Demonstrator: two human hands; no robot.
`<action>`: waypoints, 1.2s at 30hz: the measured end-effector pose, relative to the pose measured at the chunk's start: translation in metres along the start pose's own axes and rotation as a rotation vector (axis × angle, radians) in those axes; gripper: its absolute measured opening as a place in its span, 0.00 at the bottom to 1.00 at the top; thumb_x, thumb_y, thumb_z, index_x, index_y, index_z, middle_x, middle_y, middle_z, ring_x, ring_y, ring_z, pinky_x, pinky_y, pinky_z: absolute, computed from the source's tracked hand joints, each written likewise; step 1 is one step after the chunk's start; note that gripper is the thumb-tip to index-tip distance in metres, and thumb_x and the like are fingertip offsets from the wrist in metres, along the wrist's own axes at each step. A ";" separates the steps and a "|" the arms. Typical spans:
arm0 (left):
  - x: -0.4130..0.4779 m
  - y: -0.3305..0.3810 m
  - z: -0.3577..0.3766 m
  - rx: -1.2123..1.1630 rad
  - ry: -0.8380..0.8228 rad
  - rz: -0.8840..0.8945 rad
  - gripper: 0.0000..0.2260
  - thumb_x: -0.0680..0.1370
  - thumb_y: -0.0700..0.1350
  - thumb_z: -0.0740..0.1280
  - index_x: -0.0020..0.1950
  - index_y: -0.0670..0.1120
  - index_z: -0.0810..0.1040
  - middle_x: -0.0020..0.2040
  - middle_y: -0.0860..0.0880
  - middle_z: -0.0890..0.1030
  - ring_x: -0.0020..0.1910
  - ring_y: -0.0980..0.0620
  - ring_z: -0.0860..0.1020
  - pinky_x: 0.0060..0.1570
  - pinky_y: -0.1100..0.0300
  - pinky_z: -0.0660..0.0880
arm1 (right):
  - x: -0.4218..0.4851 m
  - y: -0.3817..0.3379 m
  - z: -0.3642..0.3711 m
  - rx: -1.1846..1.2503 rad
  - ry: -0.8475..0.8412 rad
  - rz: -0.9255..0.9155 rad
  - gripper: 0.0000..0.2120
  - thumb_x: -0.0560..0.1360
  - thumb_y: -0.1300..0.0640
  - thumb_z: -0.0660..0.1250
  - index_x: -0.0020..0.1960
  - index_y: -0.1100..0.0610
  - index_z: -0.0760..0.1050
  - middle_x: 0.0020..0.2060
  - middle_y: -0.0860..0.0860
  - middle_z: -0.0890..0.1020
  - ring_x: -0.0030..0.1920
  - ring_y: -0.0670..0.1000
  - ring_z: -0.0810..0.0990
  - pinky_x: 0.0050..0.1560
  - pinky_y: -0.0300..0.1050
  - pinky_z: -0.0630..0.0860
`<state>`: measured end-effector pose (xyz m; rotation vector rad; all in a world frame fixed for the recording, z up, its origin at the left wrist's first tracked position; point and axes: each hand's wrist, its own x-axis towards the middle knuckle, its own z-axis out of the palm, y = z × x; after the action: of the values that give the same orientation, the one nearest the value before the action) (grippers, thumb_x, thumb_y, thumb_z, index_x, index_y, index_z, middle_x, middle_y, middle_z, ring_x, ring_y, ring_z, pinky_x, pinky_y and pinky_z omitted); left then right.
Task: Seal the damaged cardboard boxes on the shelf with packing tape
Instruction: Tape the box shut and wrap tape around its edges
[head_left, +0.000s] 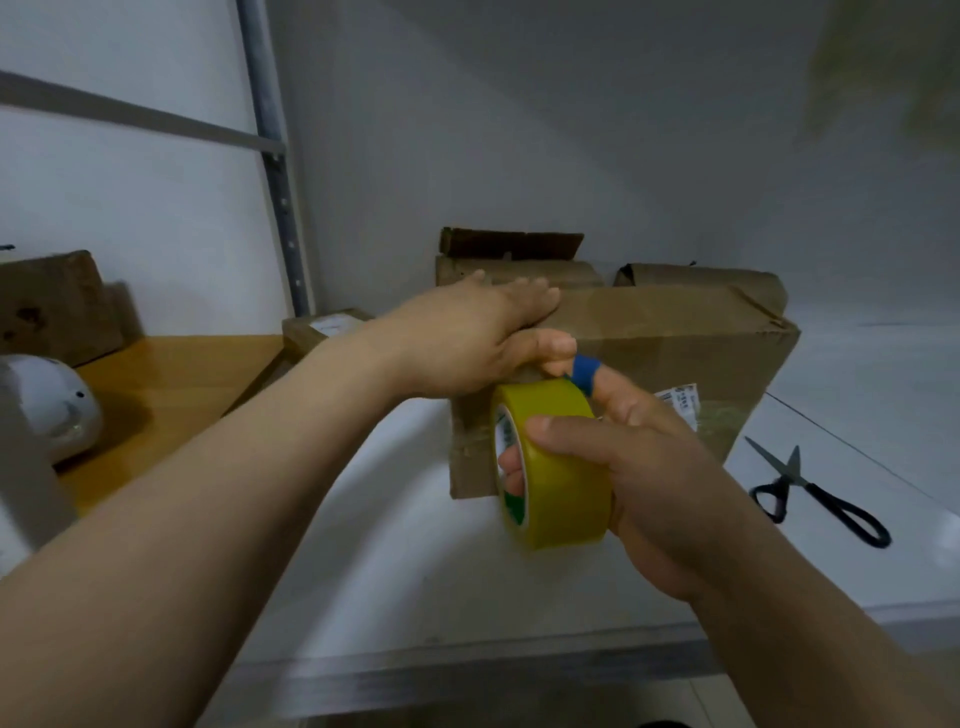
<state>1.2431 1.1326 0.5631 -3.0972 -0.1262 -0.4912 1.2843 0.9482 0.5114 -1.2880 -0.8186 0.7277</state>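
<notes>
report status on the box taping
Left hand pressing flat on top of the cardboard box. Right hand grips the yellow tape roll at the box front. Scissors lie aside on the shelf.

Head view (wide-angle), forward-down, close over shelf (395, 545)

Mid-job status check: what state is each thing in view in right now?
front cardboard box: closed, top crumpled, pressed by left hand.
rear cardboard box: top flap standing up, open.
tape roll: upright at the front cardboard box's near face, gripped by right hand.
scissors: lying on the shelf, blades apart, untouched.
left hand: flat over the front cardboard box's top edge.
right hand: curled round the tape roll.
</notes>
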 end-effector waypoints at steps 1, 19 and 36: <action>-0.002 0.001 0.006 0.009 0.166 0.038 0.31 0.82 0.66 0.51 0.75 0.48 0.72 0.75 0.49 0.73 0.74 0.49 0.70 0.73 0.50 0.66 | 0.000 0.000 0.000 0.011 0.004 0.002 0.24 0.78 0.65 0.66 0.71 0.51 0.70 0.44 0.64 0.85 0.42 0.57 0.85 0.42 0.47 0.83; -0.027 -0.057 0.123 -1.351 0.136 -0.157 0.53 0.59 0.56 0.85 0.78 0.51 0.61 0.72 0.42 0.74 0.70 0.41 0.75 0.67 0.41 0.74 | 0.002 0.009 -0.011 0.033 -0.019 -0.047 0.37 0.66 0.57 0.71 0.73 0.45 0.67 0.46 0.62 0.86 0.44 0.57 0.86 0.46 0.48 0.84; -0.029 -0.006 0.096 -1.469 0.397 -0.541 0.33 0.71 0.61 0.74 0.68 0.44 0.72 0.53 0.49 0.85 0.45 0.54 0.86 0.35 0.64 0.79 | -0.026 -0.013 -0.002 -0.138 0.110 -0.318 0.29 0.66 0.50 0.72 0.65 0.39 0.68 0.42 0.50 0.87 0.40 0.56 0.88 0.40 0.52 0.85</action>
<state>1.2453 1.1378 0.4625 -4.0702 -1.0313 -1.9564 1.2728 0.9231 0.5215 -1.2692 -0.9684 0.3491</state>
